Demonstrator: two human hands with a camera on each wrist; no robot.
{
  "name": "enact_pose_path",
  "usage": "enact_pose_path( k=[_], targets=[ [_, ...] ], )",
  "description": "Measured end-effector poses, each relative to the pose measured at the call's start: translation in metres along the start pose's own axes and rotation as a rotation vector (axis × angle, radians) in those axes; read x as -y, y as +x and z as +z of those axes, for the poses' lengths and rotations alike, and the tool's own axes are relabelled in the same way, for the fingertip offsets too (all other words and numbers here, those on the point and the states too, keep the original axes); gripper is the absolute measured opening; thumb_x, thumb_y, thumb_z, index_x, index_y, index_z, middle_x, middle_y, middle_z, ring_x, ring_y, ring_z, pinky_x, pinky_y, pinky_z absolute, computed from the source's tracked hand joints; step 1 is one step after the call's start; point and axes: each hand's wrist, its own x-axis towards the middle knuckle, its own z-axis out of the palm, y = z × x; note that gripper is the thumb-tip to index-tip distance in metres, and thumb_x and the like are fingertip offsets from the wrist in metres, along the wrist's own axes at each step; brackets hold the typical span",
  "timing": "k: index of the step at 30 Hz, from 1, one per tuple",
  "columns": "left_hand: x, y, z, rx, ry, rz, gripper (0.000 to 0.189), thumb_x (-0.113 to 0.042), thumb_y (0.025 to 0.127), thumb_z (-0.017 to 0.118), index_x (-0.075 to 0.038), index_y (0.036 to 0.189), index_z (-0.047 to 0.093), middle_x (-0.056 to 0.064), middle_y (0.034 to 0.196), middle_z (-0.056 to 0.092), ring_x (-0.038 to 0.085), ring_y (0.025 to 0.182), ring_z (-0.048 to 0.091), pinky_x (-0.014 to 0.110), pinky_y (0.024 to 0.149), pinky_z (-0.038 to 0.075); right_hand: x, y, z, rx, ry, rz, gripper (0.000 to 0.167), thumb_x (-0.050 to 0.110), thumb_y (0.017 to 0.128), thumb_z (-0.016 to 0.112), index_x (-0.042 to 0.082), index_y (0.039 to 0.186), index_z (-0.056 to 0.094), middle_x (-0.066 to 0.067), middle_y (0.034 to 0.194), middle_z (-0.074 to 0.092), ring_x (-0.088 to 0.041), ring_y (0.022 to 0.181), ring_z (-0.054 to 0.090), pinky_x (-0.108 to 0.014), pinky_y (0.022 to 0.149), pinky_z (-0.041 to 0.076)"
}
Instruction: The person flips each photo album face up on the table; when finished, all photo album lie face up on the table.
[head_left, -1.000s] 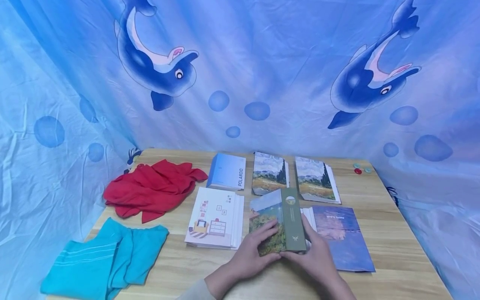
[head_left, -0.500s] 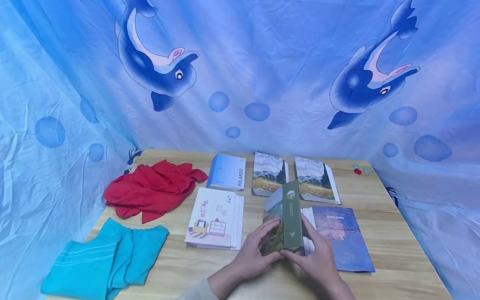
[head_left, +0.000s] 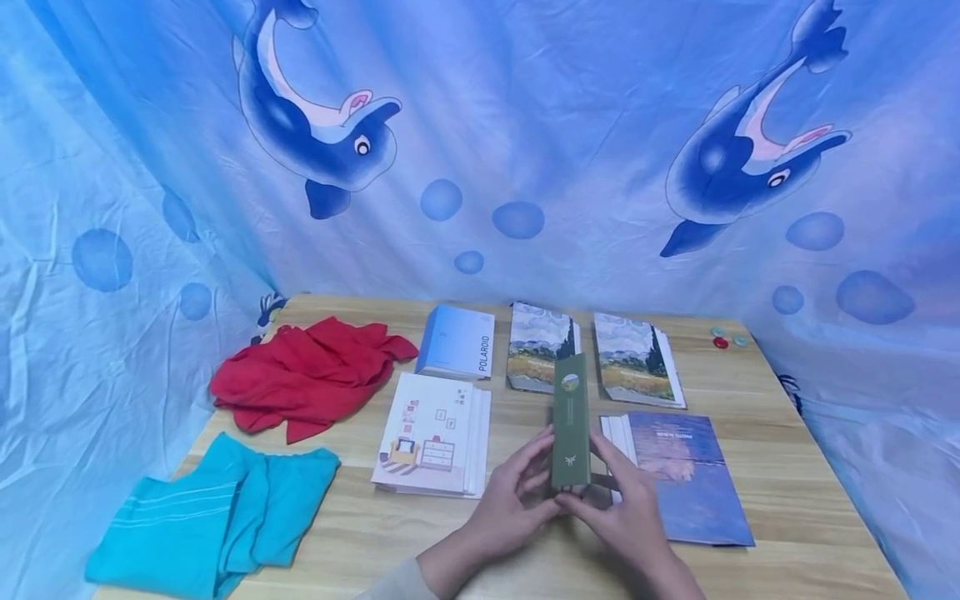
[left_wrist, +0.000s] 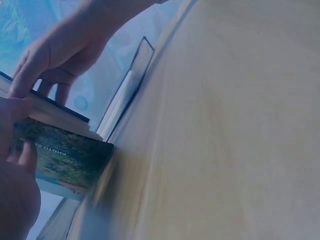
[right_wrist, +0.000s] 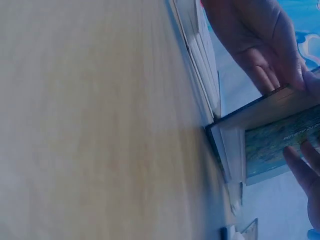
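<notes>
A photo album [head_left: 572, 425] with a dark green spine stands on edge, spine up, at the middle of the table. My left hand [head_left: 506, 496] holds its left side and my right hand [head_left: 626, 500] its right side, thumbs meeting at the near end. In the left wrist view the album's landscape cover [left_wrist: 65, 157] shows the lettering "PHOTO", with fingers of the left hand against it. The right wrist view shows the other cover [right_wrist: 285, 140], touched by right-hand fingertips. Just right of the right hand lies a purple-blue photo album [head_left: 690, 479].
A white album [head_left: 423, 437] with a furniture drawing lies to the left. Behind are a blue POLAROID album [head_left: 456, 342] and two landscape albums [head_left: 542, 346]. Red cloth [head_left: 311, 375] and turquoise cloth [head_left: 217, 517] lie at left, small round discs [head_left: 720, 342] at the far right corner.
The green-spined album has turned from lying tilted, cover showing, to standing on edge with the spine facing up. Both hands have stayed at its sides.
</notes>
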Motion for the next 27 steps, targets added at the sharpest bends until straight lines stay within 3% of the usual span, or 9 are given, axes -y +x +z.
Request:
enact_pose_path(
  k=[5, 9, 14, 21, 27],
  targets=[
    [0.000, 0.000, -0.004, -0.036, 0.078, 0.071, 0.080, 0.013, 0.083, 0.073, -0.003, 0.153, 0.037, 0.017, 0.162, 0.030, 0.035, 0.140, 0.044, 0.039, 0.109, 0.044, -0.003, -0.001, 0.001, 0.052, -0.048, 0.063, 0.095, 0.015, 0.067, 0.095, 0.005, 0.149, 0.049, -0.016, 0.144, 0.056, -0.019, 0.132, 0.054, -0.027, 0.090, 0.057],
    [-0.003, 0.002, -0.010, -0.055, 0.192, 0.119, 0.078, 0.011, 0.082, 0.073, -0.003, 0.151, 0.040, 0.018, 0.162, 0.030, 0.034, 0.142, 0.042, 0.038, 0.112, 0.041, -0.007, -0.002, 0.004, 0.108, -0.091, 0.132, 0.089, 0.022, 0.073, 0.092, 0.014, 0.151, 0.049, -0.008, 0.146, 0.056, -0.028, 0.129, 0.056, -0.043, 0.099, 0.053],
    [-0.009, 0.002, -0.018, -0.082, 0.333, 0.117, 0.073, -0.003, 0.085, 0.077, -0.008, 0.150, 0.045, 0.015, 0.162, 0.032, 0.028, 0.147, 0.036, 0.040, 0.117, 0.033, -0.015, -0.005, 0.010, 0.178, -0.075, 0.213, 0.084, 0.034, 0.079, 0.088, 0.021, 0.152, 0.048, -0.002, 0.147, 0.055, -0.028, 0.128, 0.058, -0.052, 0.100, 0.051],
    [-0.011, 0.002, -0.035, -0.094, 0.466, 0.099, 0.071, -0.022, 0.085, 0.082, -0.011, 0.148, 0.050, 0.007, 0.161, 0.037, 0.025, 0.145, 0.039, 0.047, 0.117, 0.034, -0.024, -0.005, 0.016, 0.195, -0.083, 0.184, 0.076, 0.035, 0.078, 0.089, 0.010, 0.143, 0.058, -0.009, 0.145, 0.057, -0.032, 0.129, 0.057, -0.055, 0.103, 0.048],
    [-0.009, 0.000, -0.044, -0.118, 0.516, 0.031, 0.070, -0.031, 0.085, 0.082, -0.008, 0.144, 0.054, 0.007, 0.157, 0.043, 0.023, 0.142, 0.043, 0.045, 0.115, 0.037, -0.025, -0.007, 0.019, 0.209, -0.087, 0.331, 0.077, 0.039, 0.078, 0.088, 0.008, 0.142, 0.058, -0.027, 0.151, 0.044, -0.049, 0.135, 0.046, -0.063, 0.104, 0.043]
  ],
)
